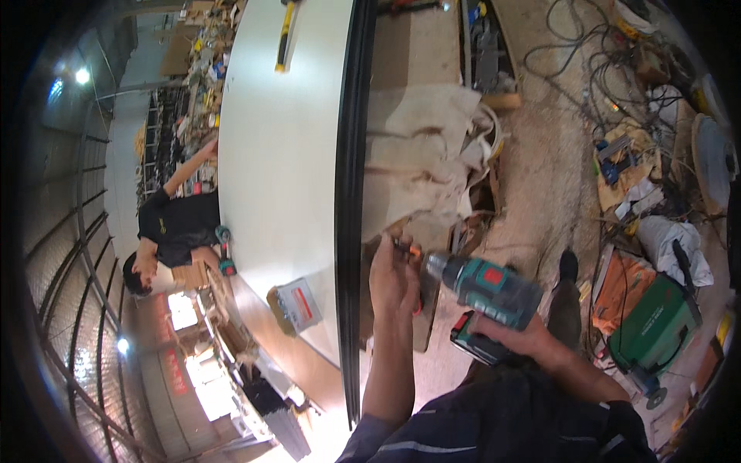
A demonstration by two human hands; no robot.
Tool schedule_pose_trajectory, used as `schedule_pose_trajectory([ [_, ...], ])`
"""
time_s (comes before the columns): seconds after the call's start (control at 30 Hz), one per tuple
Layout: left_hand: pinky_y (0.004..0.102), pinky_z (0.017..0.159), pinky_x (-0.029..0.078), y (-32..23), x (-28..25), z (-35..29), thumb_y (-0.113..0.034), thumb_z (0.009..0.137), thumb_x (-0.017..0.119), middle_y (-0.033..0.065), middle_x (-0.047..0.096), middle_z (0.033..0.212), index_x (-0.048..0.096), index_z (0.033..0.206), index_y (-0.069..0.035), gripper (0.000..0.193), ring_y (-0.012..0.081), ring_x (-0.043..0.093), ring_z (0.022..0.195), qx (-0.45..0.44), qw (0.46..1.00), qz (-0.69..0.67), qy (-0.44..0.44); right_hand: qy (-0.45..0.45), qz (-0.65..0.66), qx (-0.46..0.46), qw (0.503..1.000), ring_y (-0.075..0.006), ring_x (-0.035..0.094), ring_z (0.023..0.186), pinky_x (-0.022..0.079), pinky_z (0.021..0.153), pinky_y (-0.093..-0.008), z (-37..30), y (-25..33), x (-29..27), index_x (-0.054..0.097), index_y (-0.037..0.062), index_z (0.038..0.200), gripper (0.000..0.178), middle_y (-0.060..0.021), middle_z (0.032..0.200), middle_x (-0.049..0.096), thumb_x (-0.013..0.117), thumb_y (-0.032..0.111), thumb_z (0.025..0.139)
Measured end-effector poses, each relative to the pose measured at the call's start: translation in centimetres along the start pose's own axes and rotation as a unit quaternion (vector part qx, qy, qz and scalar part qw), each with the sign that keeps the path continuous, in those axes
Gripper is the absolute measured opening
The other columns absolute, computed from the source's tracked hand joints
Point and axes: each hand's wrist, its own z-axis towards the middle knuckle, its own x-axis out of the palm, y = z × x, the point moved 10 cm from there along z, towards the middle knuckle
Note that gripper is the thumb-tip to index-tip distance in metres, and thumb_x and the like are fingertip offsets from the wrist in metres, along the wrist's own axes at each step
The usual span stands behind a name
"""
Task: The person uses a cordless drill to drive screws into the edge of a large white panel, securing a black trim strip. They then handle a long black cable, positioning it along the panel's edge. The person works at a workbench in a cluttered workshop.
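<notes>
My right hand is wrapped around the grip of a green and black cordless drill, its chuck pointing left toward my other hand. My left hand is closed, fingertips pinched at a small dark piece with an orange spot just in front of the chuck; its kind is too blurred to tell. That hand is beside the black edge of a large white panel. On the panel lie a yellow and black tool, its upper end cut off, and an open packet of small parts.
Across the panel, a person in a black shirt reaches to its far edge, near a second green drill. Beige cloth lies right of the panel. Cables, a green machine and clutter cover the floor at right.
</notes>
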Motion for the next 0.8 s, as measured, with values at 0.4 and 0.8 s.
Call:
schedule_pose_trajectory([
  [0.4,0.0301,0.079,0.054,-3.3,-2.7,0.1,-0.030,0.105,0.058,0.0088,0.066,0.102,0.060,0.116,-0.003,0.029,0.0221,0.065,0.092,0.006,1.000,-0.004,0.011,-0.014,0.002,0.001,1.000,-0.0120,0.068,0.095,0.055,0.083,-0.0300,2.4,-0.2,2.8,0.067,0.0049,0.119,0.035,-0.0053,0.105,0.073,0.076,0.010,0.086],
  [0.8,0.0301,0.079,0.054,-4.7,-5.7,2.8,-0.027,0.107,0.049,0.0133,0.065,0.103,0.055,0.120,0.001,0.031,0.0248,0.066,0.092,0.051,0.997,0.034,-0.056,0.015,0.208,0.086,0.974,-0.0114,0.068,0.078,0.056,0.070,-0.0288,6.8,-2.5,7.1,0.064,0.0015,0.128,0.042,-0.0068,0.104,0.072,0.071,0.004,0.086],
])
